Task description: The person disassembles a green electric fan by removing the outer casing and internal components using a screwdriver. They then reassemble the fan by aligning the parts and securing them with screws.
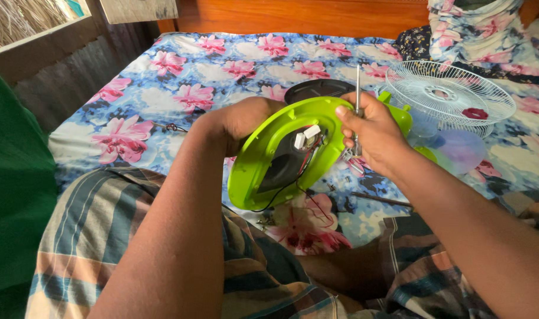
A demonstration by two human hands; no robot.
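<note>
Though gripped, green fan base (263, 159): left hand (246, 118) fingers hidden behind.

No packages, labels, signs or screens show anywhere in this view

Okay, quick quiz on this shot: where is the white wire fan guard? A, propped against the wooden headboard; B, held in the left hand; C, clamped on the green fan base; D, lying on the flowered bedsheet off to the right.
D: the white wire fan guard lies on the flowered bedsheet at right, apart from the green fan base held by both hands.
</note>
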